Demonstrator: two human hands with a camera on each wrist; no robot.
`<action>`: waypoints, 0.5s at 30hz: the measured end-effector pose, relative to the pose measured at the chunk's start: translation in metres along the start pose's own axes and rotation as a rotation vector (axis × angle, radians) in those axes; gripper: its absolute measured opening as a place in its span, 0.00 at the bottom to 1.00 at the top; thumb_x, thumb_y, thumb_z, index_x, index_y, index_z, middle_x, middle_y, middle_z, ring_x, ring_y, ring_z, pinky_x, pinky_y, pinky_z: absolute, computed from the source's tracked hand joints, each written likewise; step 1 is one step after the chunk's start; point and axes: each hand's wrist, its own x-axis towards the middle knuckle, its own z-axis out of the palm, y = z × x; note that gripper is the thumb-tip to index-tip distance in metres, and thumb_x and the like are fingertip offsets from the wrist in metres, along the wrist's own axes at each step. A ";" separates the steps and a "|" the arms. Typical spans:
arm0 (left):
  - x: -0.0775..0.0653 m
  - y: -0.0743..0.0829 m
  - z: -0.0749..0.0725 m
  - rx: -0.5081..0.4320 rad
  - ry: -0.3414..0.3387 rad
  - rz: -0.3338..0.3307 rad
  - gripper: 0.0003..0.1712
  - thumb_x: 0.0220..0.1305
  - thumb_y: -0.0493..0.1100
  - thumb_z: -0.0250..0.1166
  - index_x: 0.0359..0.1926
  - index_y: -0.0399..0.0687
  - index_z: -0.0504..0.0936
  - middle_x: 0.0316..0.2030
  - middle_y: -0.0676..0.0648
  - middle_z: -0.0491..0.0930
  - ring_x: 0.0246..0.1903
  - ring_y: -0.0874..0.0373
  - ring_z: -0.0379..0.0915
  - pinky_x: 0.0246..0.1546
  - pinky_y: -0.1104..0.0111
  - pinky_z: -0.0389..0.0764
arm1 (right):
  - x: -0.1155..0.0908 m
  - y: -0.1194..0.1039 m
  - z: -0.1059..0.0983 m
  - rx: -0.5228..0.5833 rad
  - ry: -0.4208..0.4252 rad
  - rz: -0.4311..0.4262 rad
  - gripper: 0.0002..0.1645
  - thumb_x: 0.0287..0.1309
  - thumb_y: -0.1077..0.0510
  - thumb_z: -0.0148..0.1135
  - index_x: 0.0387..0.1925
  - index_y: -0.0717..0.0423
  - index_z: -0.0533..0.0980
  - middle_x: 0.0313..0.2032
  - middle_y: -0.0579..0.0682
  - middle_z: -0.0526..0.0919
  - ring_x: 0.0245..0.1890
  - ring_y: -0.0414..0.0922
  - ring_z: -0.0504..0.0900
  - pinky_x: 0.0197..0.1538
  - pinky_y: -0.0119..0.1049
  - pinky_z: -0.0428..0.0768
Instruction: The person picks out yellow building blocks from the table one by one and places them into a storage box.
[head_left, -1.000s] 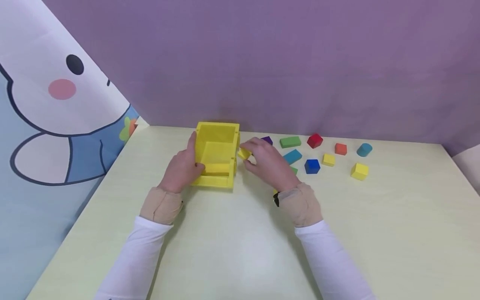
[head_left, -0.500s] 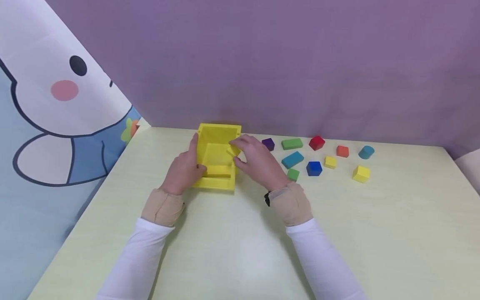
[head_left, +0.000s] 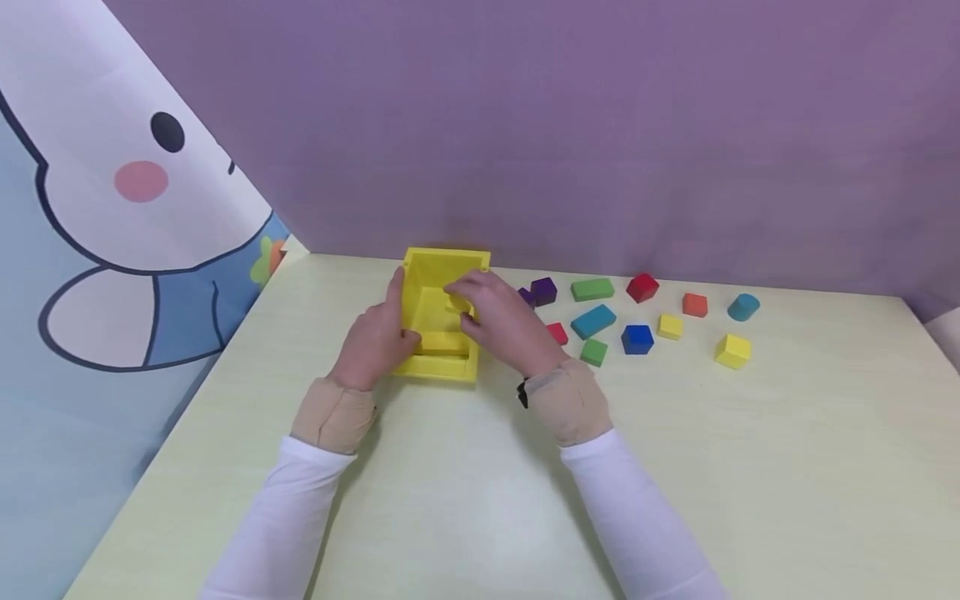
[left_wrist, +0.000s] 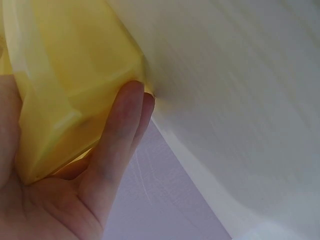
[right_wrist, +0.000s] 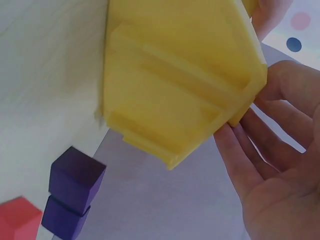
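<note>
A yellow open-topped box [head_left: 438, 369] sits on the table near the back wall. My left hand [head_left: 372, 342] grips its left side, thumb over the near left rim; in the left wrist view the fingers [left_wrist: 117, 125] lie along the outer wall. Over the box's right rim reaches my right hand [head_left: 512, 323], pinching a yellow block [right_wrist: 241, 114] that is mostly hidden by the fingers. In the head view the block blends with the box's inside. A yellow ledge [head_left: 442, 342] crosses the near end of the box.
Right of the box lie loose blocks: purple cubes [head_left: 543, 291], green ones [head_left: 592, 289], a blue cube [head_left: 637, 339], a teal bar [head_left: 593, 322], a red cube [head_left: 642, 287], yellow cubes [head_left: 732, 351] and a teal cylinder [head_left: 743, 307]. A purple cloth wall [head_left: 570, 150] rises behind.
My right hand has carried the yellow block leftward from beside the box to over its opening, uncovering a red and a green block. The left hand keeps its grip on the box.
</note>
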 end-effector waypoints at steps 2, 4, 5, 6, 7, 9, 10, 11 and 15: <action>0.000 -0.001 0.000 -0.006 -0.003 0.003 0.53 0.50 0.40 0.58 0.72 0.44 0.36 0.22 0.43 0.72 0.20 0.49 0.66 0.25 0.59 0.69 | 0.003 -0.002 0.002 -0.012 -0.014 -0.003 0.26 0.52 0.58 0.61 0.55 0.54 0.73 0.51 0.48 0.74 0.54 0.44 0.70 0.56 0.31 0.67; 0.000 -0.001 0.000 -0.007 -0.002 0.008 0.53 0.50 0.40 0.58 0.72 0.45 0.36 0.22 0.43 0.72 0.20 0.50 0.66 0.25 0.60 0.69 | 0.005 -0.004 0.004 -0.022 -0.035 0.001 0.25 0.52 0.58 0.61 0.55 0.54 0.74 0.51 0.48 0.74 0.54 0.44 0.70 0.56 0.32 0.67; 0.000 -0.001 0.000 -0.005 0.003 0.011 0.53 0.50 0.40 0.58 0.72 0.45 0.36 0.22 0.43 0.72 0.19 0.50 0.66 0.24 0.59 0.69 | 0.006 -0.006 0.005 -0.025 -0.046 0.003 0.25 0.52 0.58 0.61 0.54 0.53 0.74 0.51 0.48 0.74 0.54 0.44 0.71 0.55 0.32 0.68; 0.000 -0.001 0.000 -0.004 0.004 0.013 0.53 0.50 0.40 0.58 0.72 0.45 0.36 0.22 0.43 0.72 0.19 0.49 0.66 0.24 0.59 0.69 | 0.007 -0.007 0.006 -0.029 -0.058 0.003 0.25 0.52 0.58 0.61 0.54 0.54 0.74 0.51 0.48 0.74 0.54 0.44 0.71 0.55 0.33 0.68; 0.000 -0.002 0.000 -0.002 0.006 0.013 0.53 0.50 0.40 0.58 0.72 0.45 0.36 0.22 0.43 0.72 0.19 0.49 0.66 0.24 0.60 0.69 | 0.008 -0.008 0.007 -0.034 -0.067 0.001 0.24 0.52 0.58 0.61 0.54 0.54 0.74 0.51 0.48 0.75 0.54 0.44 0.71 0.55 0.33 0.68; 0.000 -0.002 0.000 0.003 0.014 0.019 0.53 0.49 0.40 0.58 0.72 0.44 0.36 0.22 0.43 0.72 0.19 0.49 0.66 0.24 0.59 0.69 | 0.010 -0.009 0.010 -0.044 -0.081 -0.014 0.24 0.51 0.59 0.61 0.53 0.54 0.75 0.49 0.48 0.75 0.52 0.44 0.71 0.55 0.33 0.68; 0.000 -0.002 0.001 0.005 0.018 0.021 0.53 0.49 0.40 0.58 0.71 0.44 0.37 0.22 0.43 0.72 0.19 0.49 0.66 0.24 0.59 0.69 | 0.011 -0.009 0.012 -0.053 -0.085 -0.025 0.24 0.51 0.59 0.61 0.53 0.54 0.75 0.49 0.48 0.76 0.51 0.44 0.72 0.55 0.32 0.68; 0.001 -0.002 0.001 0.007 0.022 0.024 0.53 0.48 0.40 0.58 0.71 0.44 0.37 0.22 0.43 0.72 0.19 0.49 0.66 0.24 0.59 0.69 | 0.012 -0.009 0.014 -0.063 -0.087 -0.038 0.23 0.51 0.58 0.62 0.52 0.54 0.75 0.48 0.48 0.76 0.50 0.44 0.72 0.54 0.32 0.68; 0.000 -0.002 0.001 0.013 0.021 0.022 0.54 0.48 0.40 0.58 0.71 0.43 0.37 0.22 0.42 0.72 0.19 0.49 0.66 0.24 0.59 0.69 | 0.015 -0.008 0.019 -0.102 -0.093 -0.081 0.22 0.50 0.58 0.63 0.49 0.55 0.77 0.44 0.48 0.78 0.44 0.44 0.73 0.53 0.32 0.69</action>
